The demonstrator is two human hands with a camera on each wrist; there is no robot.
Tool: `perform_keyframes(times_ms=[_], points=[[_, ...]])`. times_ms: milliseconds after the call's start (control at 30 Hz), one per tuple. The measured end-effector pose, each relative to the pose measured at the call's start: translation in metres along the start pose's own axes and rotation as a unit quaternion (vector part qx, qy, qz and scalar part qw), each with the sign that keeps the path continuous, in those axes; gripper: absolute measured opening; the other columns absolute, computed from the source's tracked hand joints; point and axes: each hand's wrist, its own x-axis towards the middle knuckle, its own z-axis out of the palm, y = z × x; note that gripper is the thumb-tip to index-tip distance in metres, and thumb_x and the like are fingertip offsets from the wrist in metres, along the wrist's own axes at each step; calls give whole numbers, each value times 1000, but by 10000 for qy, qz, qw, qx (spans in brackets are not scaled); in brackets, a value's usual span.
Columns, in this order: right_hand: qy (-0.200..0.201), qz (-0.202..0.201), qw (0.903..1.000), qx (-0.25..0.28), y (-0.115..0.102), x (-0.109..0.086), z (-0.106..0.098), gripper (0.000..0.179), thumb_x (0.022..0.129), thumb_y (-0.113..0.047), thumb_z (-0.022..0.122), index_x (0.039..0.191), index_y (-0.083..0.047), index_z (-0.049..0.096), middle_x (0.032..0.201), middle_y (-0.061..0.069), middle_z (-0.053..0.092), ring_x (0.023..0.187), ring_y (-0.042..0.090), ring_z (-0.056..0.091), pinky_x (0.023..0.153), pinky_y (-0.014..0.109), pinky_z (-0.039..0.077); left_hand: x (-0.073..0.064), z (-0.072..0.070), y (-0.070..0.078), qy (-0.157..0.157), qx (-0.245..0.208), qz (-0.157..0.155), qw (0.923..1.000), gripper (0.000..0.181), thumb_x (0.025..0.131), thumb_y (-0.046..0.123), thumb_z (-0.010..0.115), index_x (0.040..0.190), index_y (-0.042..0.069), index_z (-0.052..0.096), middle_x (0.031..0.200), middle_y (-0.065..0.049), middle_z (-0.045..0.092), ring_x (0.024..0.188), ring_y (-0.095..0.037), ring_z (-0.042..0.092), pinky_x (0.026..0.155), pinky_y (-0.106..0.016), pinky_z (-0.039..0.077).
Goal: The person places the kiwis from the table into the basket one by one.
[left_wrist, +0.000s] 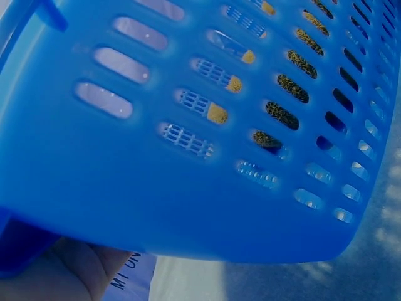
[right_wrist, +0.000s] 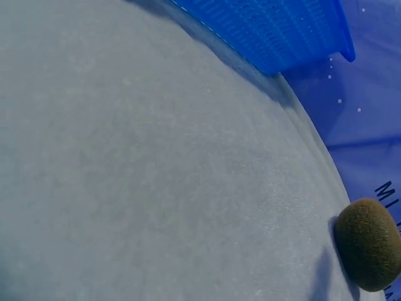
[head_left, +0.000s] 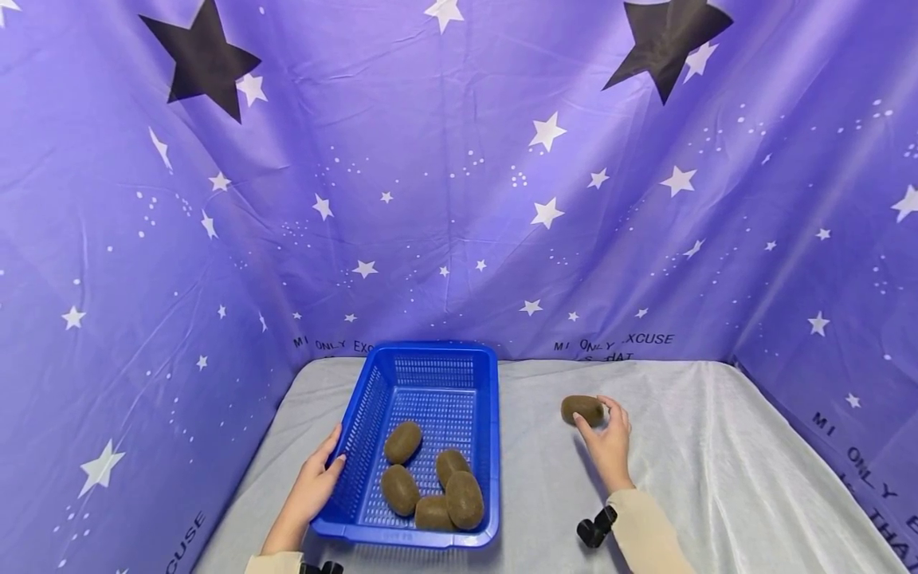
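Note:
A blue plastic basket (head_left: 437,538) with slotted walls stands left of the middle, holding several brown fuzzy kiwis (head_left: 400,490) mostly towards its near end. At its left rim my left hand (head_left: 313,482) grips the side. The left wrist view shows the basket's slotted wall (left_wrist: 125,188) close up, with part of the hand (left_wrist: 69,269) below its edge. Over to the right, my right hand (head_left: 610,446) has thumb and fingers around the right end of a single kiwi (head_left: 579,408). In the right wrist view this kiwi (right_wrist: 366,244) lies on the cloth, the hand out of frame.
Grey-white cloth (head_left: 545,478) covers the table. Purple curtains (head_left: 445,199) printed with stars hang at the back and along both sides, meeting the table's edges. A small black device (head_left: 597,528) is strapped at the right wrist.

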Motion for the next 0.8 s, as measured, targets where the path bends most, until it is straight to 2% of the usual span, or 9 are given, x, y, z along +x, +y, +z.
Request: perform_keyframes(times_ms=[133, 367, 600, 800], points=[[103, 140, 9998, 21, 4, 2, 4, 57, 76, -10, 74, 125, 4, 48, 129, 28, 41, 118, 44, 35, 99, 55, 27, 1, 0, 0, 25, -14, 10, 10000, 56, 94, -3, 43, 146, -6, 22, 149, -28, 24, 137, -42, 23, 107, -54, 20], [24, 402, 9992, 31, 5, 5, 9, 68, 76, -14, 75, 133, 3, 42, 135, 28, 35, 124, 47, 29, 103, 58, 23, 0, 1, 0, 39, -44, -85, 9999, 56, 94, -3, 43, 146, -7, 23, 149, -28, 24, 136, -44, 23, 108, -55, 21], [8, 416, 9991, -95, 10, 8, 15, 73, 73, -14, 76, 135, 3, 42, 138, 29, 33, 125, 49, 28, 105, 58, 21, 0, 1, 0, 59, -56, -82, 9999, 56, 94, -3, 43, 146, -6, 23, 149, -28, 24, 136, -44, 22, 108, -56, 21], [15, 349, 9990, -265, 20, 11, 19, 72, 72, -13, 76, 134, 5, 42, 134, 30, 37, 122, 49, 33, 102, 57, 24, 0, 1, 0, 45, -18, -97, 9999, 55, 95, -2, 44, 146, -5, 23, 149, -27, 24, 137, -43, 22, 109, -54, 20]])
